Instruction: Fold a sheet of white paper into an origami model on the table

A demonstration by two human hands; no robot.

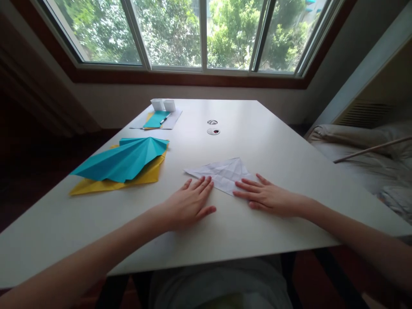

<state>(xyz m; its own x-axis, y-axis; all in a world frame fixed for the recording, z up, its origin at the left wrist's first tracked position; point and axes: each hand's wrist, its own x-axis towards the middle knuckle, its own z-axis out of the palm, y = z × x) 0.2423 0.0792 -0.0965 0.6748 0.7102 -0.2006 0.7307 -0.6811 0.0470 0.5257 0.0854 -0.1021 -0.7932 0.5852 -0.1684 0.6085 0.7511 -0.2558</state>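
Observation:
A white sheet of paper (225,171), folded to a pointed shape and marked with creases, lies flat on the table in front of me. My left hand (195,201) is palm down, its fingertips at the paper's lower left edge and its thumb stretched out on the tabletop. Across the paper's right part my right hand (262,195) lies flat with fingers spread, covering that corner. To the left, a pleated turquoise paper (128,159) rests on a creased yellow paper (96,186).
The white table (193,249) reaches toward a window (199,34). At its far left, two white folded paper boxes (162,104) stand behind a turquoise sheet (157,119) with a pen (165,119). Two round discs (213,131) lie mid-table. A cloth-covered seat (354,150) stands at right.

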